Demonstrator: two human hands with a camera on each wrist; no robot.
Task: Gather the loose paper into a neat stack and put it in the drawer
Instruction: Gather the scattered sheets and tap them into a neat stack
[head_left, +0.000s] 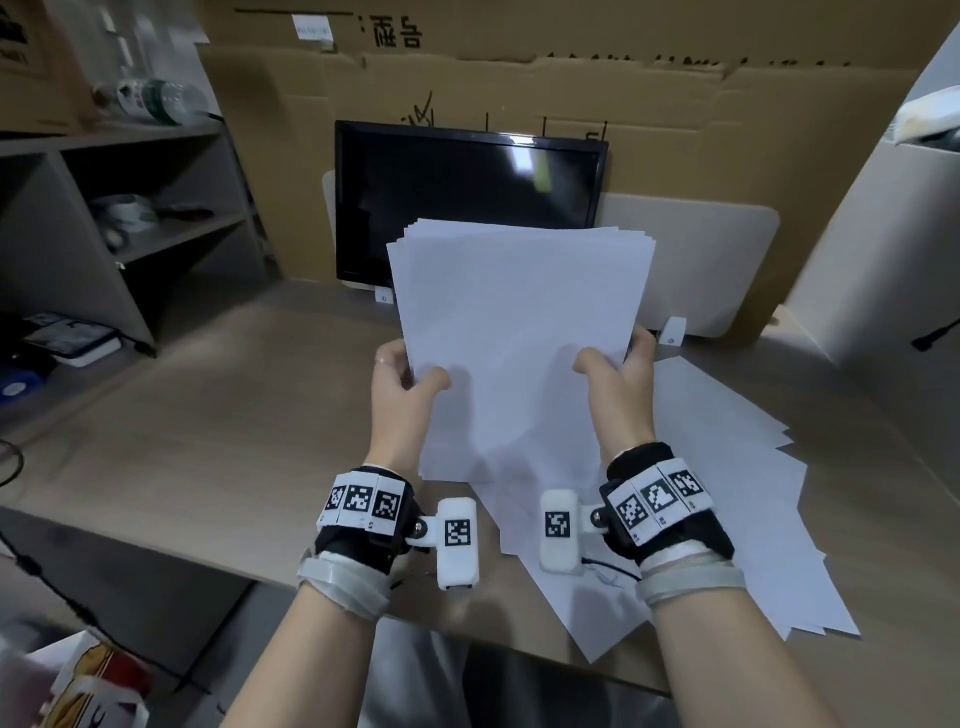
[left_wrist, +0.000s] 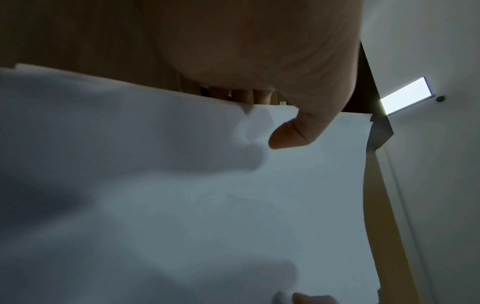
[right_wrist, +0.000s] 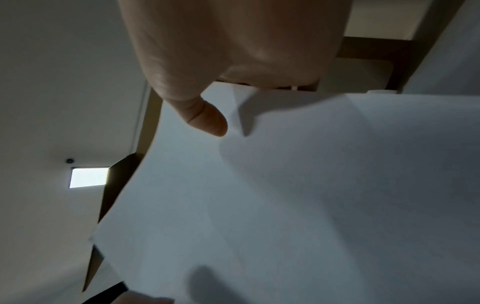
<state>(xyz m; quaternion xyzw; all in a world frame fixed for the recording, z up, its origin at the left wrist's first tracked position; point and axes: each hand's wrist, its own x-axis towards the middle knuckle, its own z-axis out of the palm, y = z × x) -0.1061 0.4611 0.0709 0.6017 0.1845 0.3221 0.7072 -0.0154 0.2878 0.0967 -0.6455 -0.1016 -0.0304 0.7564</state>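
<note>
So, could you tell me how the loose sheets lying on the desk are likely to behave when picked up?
The loose sheets are thin, fanned and overlapping, so probably floppy and prone to sliding apart. Some overhang the desk edge, so a push might tip them off.

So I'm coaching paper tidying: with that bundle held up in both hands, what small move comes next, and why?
Probably tap the held stack on its bottom edge against the desk. Its top edges are fanned unevenly, and the left hand and right hand already pinch its two sides upright. More loose sheets still lie on the desk to gather afterwards.
</note>
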